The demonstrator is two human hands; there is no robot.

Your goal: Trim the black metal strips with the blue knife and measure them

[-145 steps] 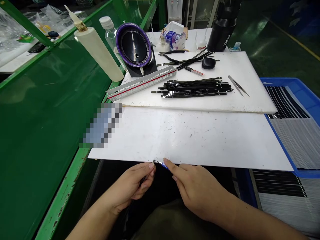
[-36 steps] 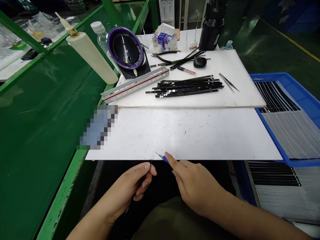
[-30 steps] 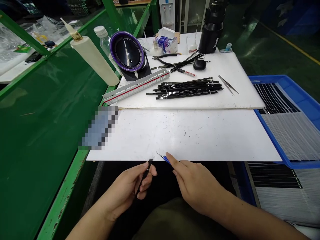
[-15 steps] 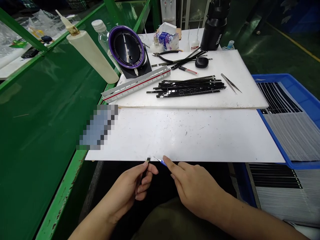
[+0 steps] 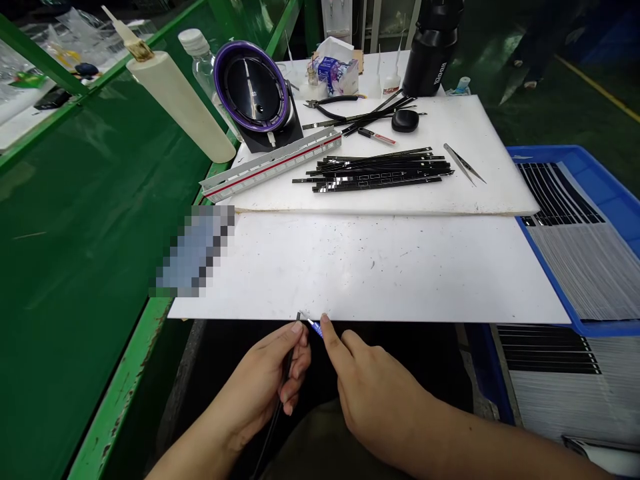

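Near the table's front edge, my left hand (image 5: 280, 363) pinches a thin black strip (image 5: 274, 427) between thumb and fingers. The strip's upper end pokes out above the thumb, and its length hangs down towards my lap. My right hand (image 5: 373, 380) is closed on a slim blue pen-like tool (image 5: 315, 327) with the index finger laid along it. Its fine pale tip points at the strip's upper end; whether they touch I cannot tell. Most of the tool's handle is hidden by my fingers. A pile of similar black strips (image 5: 380, 172) lies on the white foam board (image 5: 270, 200).
Tweezers (image 5: 465, 165), a black case (image 5: 405, 121), cutting pliers (image 5: 333, 107) and a slotted white channel (image 5: 273, 167) lie on the board. A purple-rimmed fan (image 5: 253, 87) stands at the back left, a black bottle (image 5: 433, 57) at the back. Blue trays (image 5: 575, 155) flank the table's right.
My left hand has turned the strip, so its length now shows below the hand. Both hands have drawn slightly closer, and the tool's tip is nearer the strip's end.
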